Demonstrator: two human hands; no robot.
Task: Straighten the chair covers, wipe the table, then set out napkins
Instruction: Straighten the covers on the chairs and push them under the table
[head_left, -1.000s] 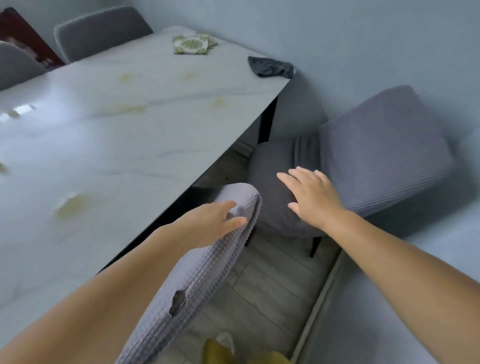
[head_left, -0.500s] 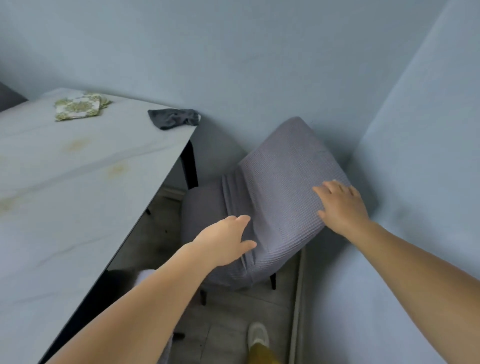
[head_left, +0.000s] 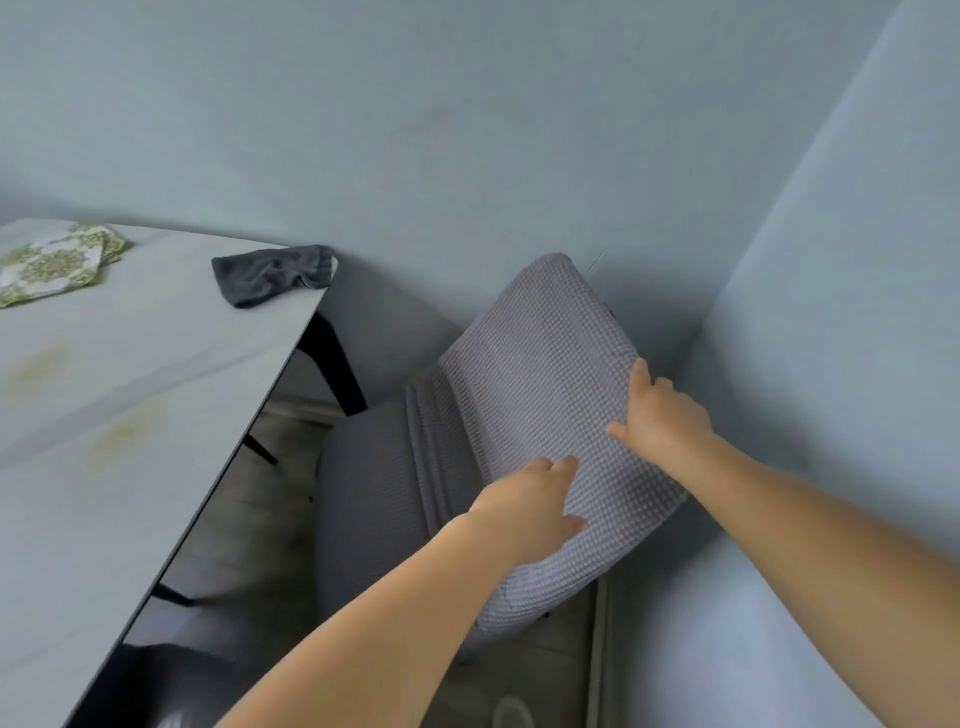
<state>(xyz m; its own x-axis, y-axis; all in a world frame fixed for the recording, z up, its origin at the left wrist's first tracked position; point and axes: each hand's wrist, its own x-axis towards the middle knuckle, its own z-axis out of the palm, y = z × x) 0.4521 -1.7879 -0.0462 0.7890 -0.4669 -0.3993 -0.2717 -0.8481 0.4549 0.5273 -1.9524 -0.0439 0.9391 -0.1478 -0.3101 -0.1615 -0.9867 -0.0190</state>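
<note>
Stained table (head_left: 130, 415) in a blue-walled corner; both hands (head_left: 524, 501) (head_left: 662, 415) apparently pinch the chair cover (head_left: 540, 374).

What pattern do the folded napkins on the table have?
The napkins have a green and white ornamental medallion print, seen in the head view.

2 hands (head_left: 524, 499) (head_left: 660, 421), 1 covered chair (head_left: 535, 395), 1 table (head_left: 130, 415), 1 dark cloth (head_left: 270, 273), 1 napkin stack (head_left: 52, 265).
</note>
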